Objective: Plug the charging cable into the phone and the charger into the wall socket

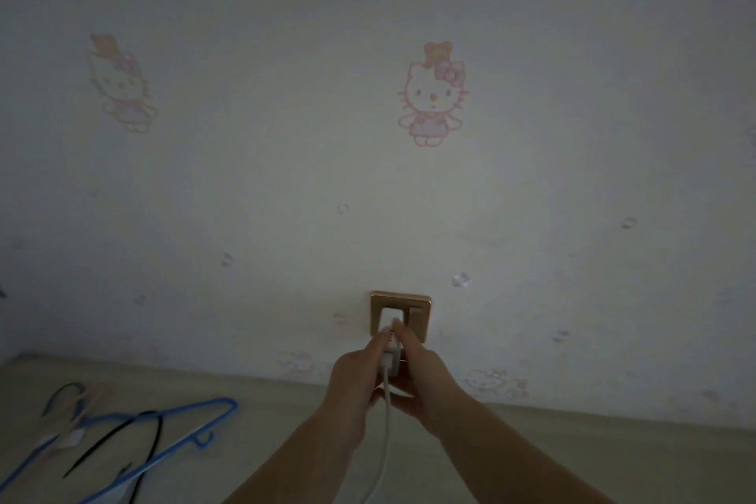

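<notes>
A gold-framed wall socket (417, 301) sits low on the wall, just above a beige surface. My left hand (354, 385) and my right hand (425, 374) both grip a white charger (392, 360) and hold it at the socket's face. Fingertips of both hands touch the socket plate. Whether the prongs are inside the socket is hidden by my fingers. A white cable (384, 421) runs from the charger down between my forearms and out of the bottom of the view. No phone is in view.
Blue plastic hangers (172, 438) and a black one (151, 446) lie on the beige surface (266, 421) at the lower left. The wall carries faded cartoon-cat wallpaper (431, 94). The room is dim.
</notes>
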{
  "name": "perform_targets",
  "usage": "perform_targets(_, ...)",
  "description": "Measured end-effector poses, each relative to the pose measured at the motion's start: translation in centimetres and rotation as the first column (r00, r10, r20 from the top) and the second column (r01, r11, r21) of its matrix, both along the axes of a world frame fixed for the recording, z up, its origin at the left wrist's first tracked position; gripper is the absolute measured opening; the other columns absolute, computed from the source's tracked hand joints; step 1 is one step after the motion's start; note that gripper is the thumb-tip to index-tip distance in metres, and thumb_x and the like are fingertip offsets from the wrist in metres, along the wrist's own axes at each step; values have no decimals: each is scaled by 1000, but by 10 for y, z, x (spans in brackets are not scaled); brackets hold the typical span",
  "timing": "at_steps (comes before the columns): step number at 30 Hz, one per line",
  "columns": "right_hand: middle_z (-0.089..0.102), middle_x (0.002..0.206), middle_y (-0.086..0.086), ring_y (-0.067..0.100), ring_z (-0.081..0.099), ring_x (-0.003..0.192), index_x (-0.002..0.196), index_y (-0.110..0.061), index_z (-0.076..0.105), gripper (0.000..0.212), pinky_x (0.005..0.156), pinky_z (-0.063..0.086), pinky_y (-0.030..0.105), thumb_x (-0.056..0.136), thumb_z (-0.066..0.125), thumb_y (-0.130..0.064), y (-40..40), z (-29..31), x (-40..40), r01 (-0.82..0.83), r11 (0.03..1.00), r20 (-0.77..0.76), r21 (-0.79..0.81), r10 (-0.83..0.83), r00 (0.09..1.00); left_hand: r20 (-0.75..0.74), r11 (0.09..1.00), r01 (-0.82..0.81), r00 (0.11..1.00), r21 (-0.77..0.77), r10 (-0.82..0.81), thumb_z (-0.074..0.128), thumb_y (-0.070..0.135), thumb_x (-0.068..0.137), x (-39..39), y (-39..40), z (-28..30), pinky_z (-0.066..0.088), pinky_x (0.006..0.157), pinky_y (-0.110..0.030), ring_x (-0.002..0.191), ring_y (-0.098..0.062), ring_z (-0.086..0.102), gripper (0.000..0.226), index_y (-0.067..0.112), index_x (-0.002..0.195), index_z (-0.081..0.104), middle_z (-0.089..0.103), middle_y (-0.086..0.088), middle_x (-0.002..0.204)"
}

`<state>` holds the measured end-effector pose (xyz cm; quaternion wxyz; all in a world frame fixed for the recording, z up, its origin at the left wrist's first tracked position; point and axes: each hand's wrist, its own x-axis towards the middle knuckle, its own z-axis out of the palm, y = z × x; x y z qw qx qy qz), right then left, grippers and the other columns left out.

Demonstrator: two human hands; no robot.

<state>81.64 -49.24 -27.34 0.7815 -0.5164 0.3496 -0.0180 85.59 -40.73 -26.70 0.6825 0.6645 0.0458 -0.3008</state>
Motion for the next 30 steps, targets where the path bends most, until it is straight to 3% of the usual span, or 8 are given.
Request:
perform_targets(7,76,99,8,21,70,96,100,-12,72,53,74,54,31,78,60,-59,-3,3,7,20,1000,-4,6,-20,1000,-8,1000,-24,1000,-12,24,63,49,78,1,-4,2,46,59,-27,84,-23,69,46,7,93,74,75,-13,93)
perform_targets(15,74,100,8,23,68,97,99,-14,70,51,82,56,34,78,60,-59,-6,7,16,37,998,-44,45,-35,998,-30,999,-50,998,2,50,64,50,77,7,-9,1,48,64,-29,84,-23,67,44,9,89,72,74,-12,91)
perform_targets(19,72,89,6,21,67,87,97,-12,70,52,75,54,32,77,61,-60,-8,13,11,-13,999,-62,43,16,998,-55,999,-30,998,-11,29,62,52,77,7,-8,-1,45,62,-28,93,-25,65,49,8,96,72,73,-13,99)
perform_targets(24,72,91,7,23,67,90,98,-12,69,56,78,55,36,80,55,-63,-10,26,2,-108,994,-84,-15,106,991,-58,998,37,997,-57,-40,57,55,81,2,-7,5,45,71,-31,102,-27,63,47,14,98,71,72,-13,102)
perform_targets(28,68,112,7,24,61,110,106,-17,68,55,82,54,38,79,56,-63,-9,30,-5,-176,980,-125,-90,164,978,-30,996,73,997,-46,-74,56,59,80,4,-1,6,46,90,-38,112,-23,58,41,21,91,70,68,-6,113)
perform_targets(30,63,121,8,24,57,116,115,-16,63,56,86,52,39,80,57,-60,-6,36,-14,-181,976,-131,-122,165,977,-9,996,83,997,-36,-83,57,58,80,1,6,9,43,88,-38,113,-20,57,41,22,98,67,66,-3,118)
